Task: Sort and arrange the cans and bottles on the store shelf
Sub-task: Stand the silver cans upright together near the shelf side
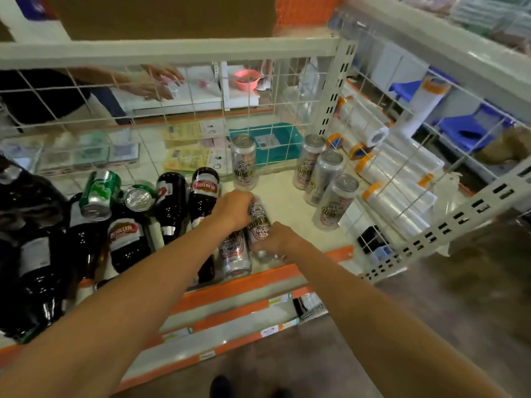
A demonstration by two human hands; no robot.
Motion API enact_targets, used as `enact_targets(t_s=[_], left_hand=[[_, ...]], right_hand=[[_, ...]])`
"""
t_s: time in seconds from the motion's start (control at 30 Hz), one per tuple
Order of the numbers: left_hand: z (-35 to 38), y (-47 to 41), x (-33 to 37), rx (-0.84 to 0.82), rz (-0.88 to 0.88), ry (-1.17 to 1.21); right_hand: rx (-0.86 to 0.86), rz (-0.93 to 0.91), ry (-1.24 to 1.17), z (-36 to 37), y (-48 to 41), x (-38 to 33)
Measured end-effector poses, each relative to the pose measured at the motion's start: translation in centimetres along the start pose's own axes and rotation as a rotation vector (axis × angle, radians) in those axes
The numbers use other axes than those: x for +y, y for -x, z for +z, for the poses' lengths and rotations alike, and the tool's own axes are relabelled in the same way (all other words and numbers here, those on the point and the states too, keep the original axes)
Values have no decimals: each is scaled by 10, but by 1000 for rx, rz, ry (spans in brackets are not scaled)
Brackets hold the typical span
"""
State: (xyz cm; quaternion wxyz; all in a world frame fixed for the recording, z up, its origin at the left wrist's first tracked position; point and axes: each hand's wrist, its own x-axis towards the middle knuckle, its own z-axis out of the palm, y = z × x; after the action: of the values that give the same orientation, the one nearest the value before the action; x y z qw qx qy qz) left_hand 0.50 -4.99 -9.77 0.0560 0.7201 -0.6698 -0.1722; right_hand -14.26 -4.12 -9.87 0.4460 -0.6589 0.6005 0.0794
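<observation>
A: Silver with a red-and-black label: is that the can (pixel 259 222) both hands are on?

B: Yes. The left hand (pixel 233 209) curls its fingers over the can's far end. The right hand (pixel 274 239) wraps its fingers round the near end. It lies tilted between them, low over the shelf (pixel 287 191). Whether it touches the shelf I cannot tell.

A: What lies by the fingers?

B: Just left of the right fingers a second silver can (pixel 235 255) lies on its side, near the orange front edge. Left of the left fingers, dark bottles (pixel 172 205) lie with green cans (pixel 99 193) on top.

A: And beyond them?

B: Past the left fingers stands a lone upright can (pixel 243 162). To the right of both hands is a row of three cans (pixel 324 176), upright, beside rolls of clear film (pixel 393 182).
</observation>
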Motion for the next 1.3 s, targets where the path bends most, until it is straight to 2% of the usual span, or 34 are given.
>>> enact_targets(t_s=[0.1,0.27,0.4,0.53,0.77,0.87,1.1,1.2,1.3], left_hand=[[2,-4,0,-6,47,-17],[9,-9,-2,15,21,-12],[24,-9,20,8,-18,335],[38,-14,51,82,-84,605],[46,-44,96,29,-111,627],[50,-51,99,29,-128,612],[45,-56,79,-26,-59,567],[26,-56,55,67,-119,573],[6,-51,25,265,-233,599]], right_hand=[[63,4,33,-5,1,-1],[235,-95,278,-57,18,-24],[374,-180,372,-97,32,-42],[392,-182,379,-125,28,-42],[522,-147,687,-149,14,-27],[527,-142,757,-153,11,-21],[501,-120,829,-154,9,-27],[518,-175,656,-160,5,-49],[550,-243,559,-156,-5,-74]])
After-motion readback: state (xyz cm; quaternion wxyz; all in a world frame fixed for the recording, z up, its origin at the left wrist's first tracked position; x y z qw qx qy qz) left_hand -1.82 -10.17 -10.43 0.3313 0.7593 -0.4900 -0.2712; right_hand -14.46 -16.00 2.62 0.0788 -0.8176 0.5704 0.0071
